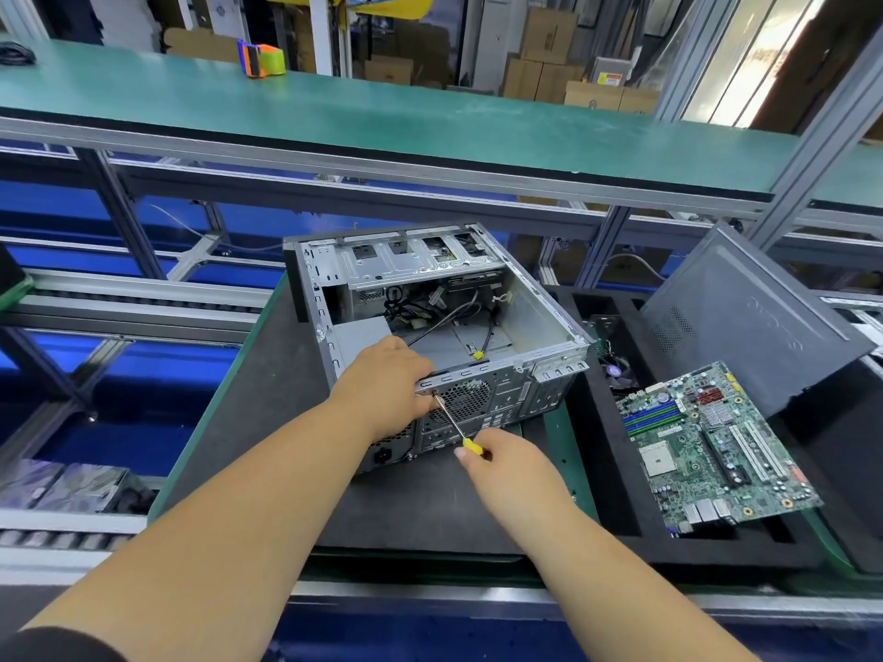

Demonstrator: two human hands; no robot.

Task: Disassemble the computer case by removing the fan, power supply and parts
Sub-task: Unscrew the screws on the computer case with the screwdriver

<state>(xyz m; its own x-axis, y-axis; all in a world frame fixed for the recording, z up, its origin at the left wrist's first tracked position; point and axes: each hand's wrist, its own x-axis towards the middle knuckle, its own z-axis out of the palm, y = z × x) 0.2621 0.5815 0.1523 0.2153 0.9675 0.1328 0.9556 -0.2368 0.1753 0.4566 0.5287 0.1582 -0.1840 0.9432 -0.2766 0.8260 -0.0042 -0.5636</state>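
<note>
Grey metal computer case (430,298), side open, lying on a dark mat (296,422) on the table; loose black cables (430,322) inside, perforated fan grille at rear. Left hand (387,389) grips the rear top edge. Right hand (506,465) holds a yellow-handled screwdriver (458,427), tip at the rear panel. Motherboard (712,446) and black side panel (750,317) lie to the right.

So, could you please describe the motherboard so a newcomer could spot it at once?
Start at the open case mid-bench, then look right to the black foam tray. The motherboard lies there, below the leaning dark side panel: the only green circuit board, flat, with blue slots.
</note>
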